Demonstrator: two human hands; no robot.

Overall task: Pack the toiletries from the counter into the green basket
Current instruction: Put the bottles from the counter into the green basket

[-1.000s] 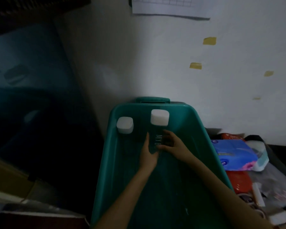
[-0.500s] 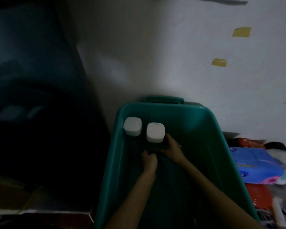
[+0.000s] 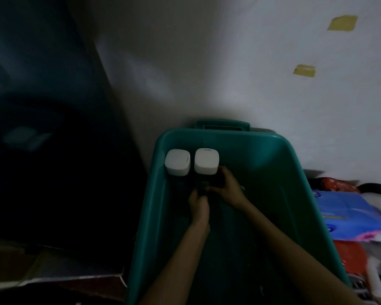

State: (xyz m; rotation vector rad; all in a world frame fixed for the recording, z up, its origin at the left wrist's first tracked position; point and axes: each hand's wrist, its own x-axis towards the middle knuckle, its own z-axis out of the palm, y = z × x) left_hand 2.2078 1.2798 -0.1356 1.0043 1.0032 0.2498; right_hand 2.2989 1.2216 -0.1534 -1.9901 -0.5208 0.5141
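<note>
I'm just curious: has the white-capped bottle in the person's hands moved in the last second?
Yes. The held bottle has shifted left inside the green basket; its cap now sits right beside the other bottle.

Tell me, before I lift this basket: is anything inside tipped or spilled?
Nothing stands out. The left bottle and right bottle stand upright, side by side, in the green basket's far-left corner; the left hand and right hand are on the right bottle. No spill shows.
</note>
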